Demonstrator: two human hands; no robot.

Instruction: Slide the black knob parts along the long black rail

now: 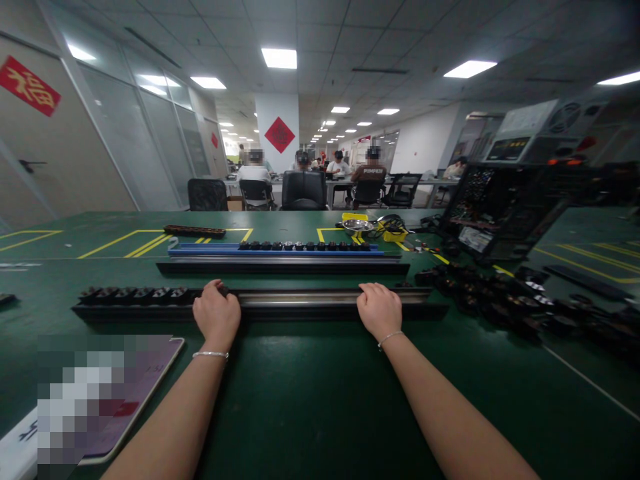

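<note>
A long black rail with a metallic inner channel lies across the table in front of me. Small black parts sit in a row along its left portion. At the right end of that row, my left hand is closed over the rail, with a small black part showing at its fingertips. My right hand is closed round the rail farther right, its fingertips hidden behind the edge. Behind lies a second black rail, and past it a blue strip carrying more black parts.
Dark parts are heaped at right, beside an open computer case. A metal bowl and yellow container stand farther back. A tablet-like device lies at near left. Several people sit beyond the table.
</note>
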